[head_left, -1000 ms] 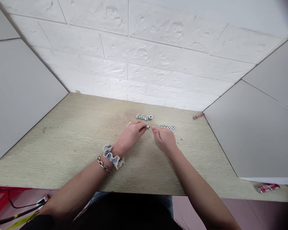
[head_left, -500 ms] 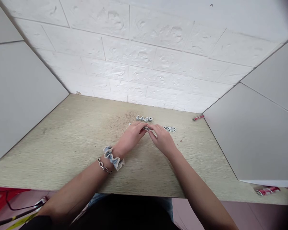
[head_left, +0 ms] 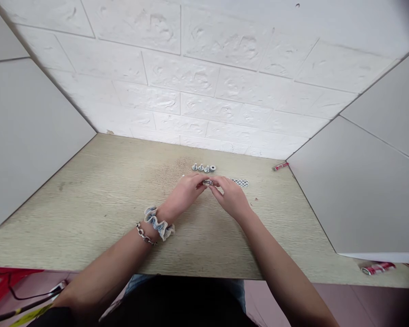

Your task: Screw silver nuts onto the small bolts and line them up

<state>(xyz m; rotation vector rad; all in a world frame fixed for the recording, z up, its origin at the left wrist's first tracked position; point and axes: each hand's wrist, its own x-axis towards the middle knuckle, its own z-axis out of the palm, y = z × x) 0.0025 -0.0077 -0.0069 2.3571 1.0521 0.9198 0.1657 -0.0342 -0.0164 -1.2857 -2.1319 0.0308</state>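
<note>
Head cam, looking down: the left hand [head_left: 186, 194] and right hand [head_left: 230, 198] meet over the tabletop [head_left: 88, 204], their fingers pinched shut from both sides on a small metal bolt [head_left: 207, 182], probably because it's too tiny to handle one-handed. Its long axis seems to run sideways, though that's hard to tell. Just beyond sit a strip of washers [head_left: 240, 183] and a row of bolts [head_left: 203, 168].

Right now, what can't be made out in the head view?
Head view:
Metal piece between left hand and right hand: fingers hide most of it.
Row of small bolts: threads too small to see.
Cluster of small rings: too small to tell washers from nuts.
Red object by the panel: too small to identify.
</note>
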